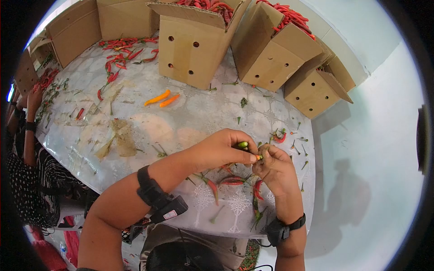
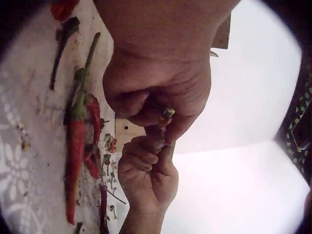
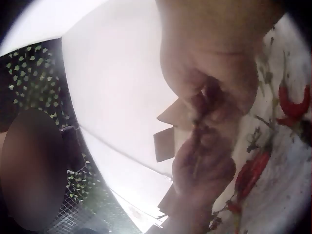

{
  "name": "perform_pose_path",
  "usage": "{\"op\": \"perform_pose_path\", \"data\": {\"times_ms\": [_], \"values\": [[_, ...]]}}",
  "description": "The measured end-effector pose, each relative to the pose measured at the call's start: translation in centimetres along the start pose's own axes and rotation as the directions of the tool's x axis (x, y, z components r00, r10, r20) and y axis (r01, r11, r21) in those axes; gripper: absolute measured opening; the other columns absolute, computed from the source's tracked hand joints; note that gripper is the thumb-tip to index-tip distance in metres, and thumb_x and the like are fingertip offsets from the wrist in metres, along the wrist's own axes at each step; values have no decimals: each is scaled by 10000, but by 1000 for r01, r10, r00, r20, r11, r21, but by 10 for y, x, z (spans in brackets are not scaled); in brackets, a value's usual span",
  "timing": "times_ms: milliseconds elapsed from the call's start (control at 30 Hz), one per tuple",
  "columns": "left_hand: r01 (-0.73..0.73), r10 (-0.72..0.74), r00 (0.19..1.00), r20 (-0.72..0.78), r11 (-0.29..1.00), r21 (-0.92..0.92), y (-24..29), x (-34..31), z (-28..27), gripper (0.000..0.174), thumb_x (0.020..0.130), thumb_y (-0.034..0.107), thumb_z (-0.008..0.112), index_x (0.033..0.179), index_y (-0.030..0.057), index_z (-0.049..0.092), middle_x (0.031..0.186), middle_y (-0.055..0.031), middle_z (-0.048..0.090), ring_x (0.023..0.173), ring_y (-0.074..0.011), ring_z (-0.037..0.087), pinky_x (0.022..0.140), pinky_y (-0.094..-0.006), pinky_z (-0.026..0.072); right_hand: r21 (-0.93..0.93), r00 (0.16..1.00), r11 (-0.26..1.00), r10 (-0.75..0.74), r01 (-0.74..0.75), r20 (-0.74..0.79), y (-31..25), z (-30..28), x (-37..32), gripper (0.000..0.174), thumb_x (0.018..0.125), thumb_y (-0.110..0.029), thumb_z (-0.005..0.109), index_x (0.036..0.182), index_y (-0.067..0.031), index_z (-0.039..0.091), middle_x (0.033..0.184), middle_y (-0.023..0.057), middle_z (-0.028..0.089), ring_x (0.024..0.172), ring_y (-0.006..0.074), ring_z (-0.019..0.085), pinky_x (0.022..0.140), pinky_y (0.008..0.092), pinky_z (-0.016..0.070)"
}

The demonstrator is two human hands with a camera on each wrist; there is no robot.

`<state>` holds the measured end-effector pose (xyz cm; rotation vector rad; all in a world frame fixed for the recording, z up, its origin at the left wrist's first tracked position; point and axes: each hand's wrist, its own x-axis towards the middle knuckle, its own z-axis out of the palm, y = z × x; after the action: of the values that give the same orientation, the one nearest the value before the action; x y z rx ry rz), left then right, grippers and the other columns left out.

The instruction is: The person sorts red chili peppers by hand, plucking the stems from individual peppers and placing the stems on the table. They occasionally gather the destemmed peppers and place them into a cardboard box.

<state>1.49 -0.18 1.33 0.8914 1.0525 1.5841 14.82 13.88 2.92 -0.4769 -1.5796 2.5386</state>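
Over the near part of the table my two hands meet. My left hand [image 1: 224, 147] grips a chili pepper, whose orange-and-green end [image 1: 259, 157] pokes out past the thumb. A second green end [image 1: 243, 145] shows among its curled fingers. My right hand [image 1: 278, 170] pinches the chili pepper at its green end, fingertips right against the left thumb. Most of the pepper is hidden inside the left hand. Beneath the hands lie red chili peppers with green stems, one long red pepper [image 2: 75, 161] plain in the left wrist view.
Cardboard boxes [image 1: 192, 56] filled with red chilies line the far edge. Two orange peppers [image 1: 157, 98] lie mid-table, and loose green stems [image 1: 304, 151] are scattered at right. At far left, another person's hands [image 1: 34, 100] are among chilies. A pale wall [image 1: 366, 180] borders the right.
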Motion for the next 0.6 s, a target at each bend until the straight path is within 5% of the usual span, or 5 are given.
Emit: {"op": "perform_pose_path", "data": {"times_ms": [200,300,400,500,600], "values": [[51,-50,999,12,995,-86,-4,3,-3,129,793,47,632,919,26,616,820,6,601,751,-57,541,662,-189,429,77,999,996,41,-43,28,1,2,1,161,867,-168,570,916,-15,552,792,13,534,682,111,488,609,234,389],[100,-102,994,-25,993,-68,2,0,-3,112,794,73,630,896,29,615,783,2,593,649,-43,522,551,-174,395,-259,978,956,-172,136,-120,7,-1,3,159,869,-169,570,916,-19,550,793,14,539,670,114,496,596,240,393],[92,-94,995,-24,993,-78,4,-1,-5,113,809,107,613,897,39,592,739,-7,577,556,-36,485,438,-172,326,-699,844,681,-491,218,-215,3,-16,10,167,819,-141,620,909,-19,552,803,29,552,674,128,519,609,260,415],[106,-137,981,-135,971,-217,8,-2,-3,114,822,127,595,903,53,563,708,-14,559,521,-41,465,391,-175,292,-921,649,329,-751,208,-121,4,-9,12,193,736,-97,670,884,-20,573,810,54,557,695,171,539,641,289,438],[103,-177,956,-236,949,-299,9,0,-7,106,832,134,588,903,70,541,690,-12,537,507,-49,455,374,-173,270,-966,757,85,-639,246,136,6,7,6,230,667,-92,706,859,-31,597,835,86,561,745,231,556,680,321,456]]}}
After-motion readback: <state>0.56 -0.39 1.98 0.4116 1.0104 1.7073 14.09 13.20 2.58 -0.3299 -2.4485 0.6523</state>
